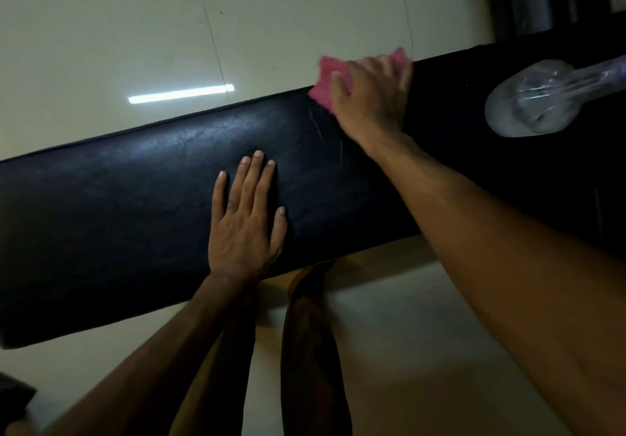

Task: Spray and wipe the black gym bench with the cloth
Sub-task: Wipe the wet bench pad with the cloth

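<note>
1. The black bench (pixel 135 205) runs as a long padded slab from the lower left of the frame up to the upper right; its left end is cut off by the frame edge, and its right end fades into shadow so the outline there is hard to make out.
2. The left hand (pixel 245 222) lies flat on the bench top near the middle of the frame, palm down, fingers spread a little and straight; it holds nothing.
3. The right hand (pixel 369 100) sits at the far edge of the bench, right of centre and high in the frame, pressed down on a pink cloth (pixel 325 87); the fingers curl over the cloth and are blurred, so how firmly they grip it cannot be told.
4. Most of the cloth is hidden under that hand; only crumpled pink edges show at its left and above the fingers.
5. A clear plastic spray bottle (pixel 528 103) lies on its side on the bench at the right of the frame, well apart from the cloth; its neck end runs out of the frame.
6. A pale tiled floor (pixel 101 46) fills the upper left; a bright strip of reflected light lies on it.
</note>
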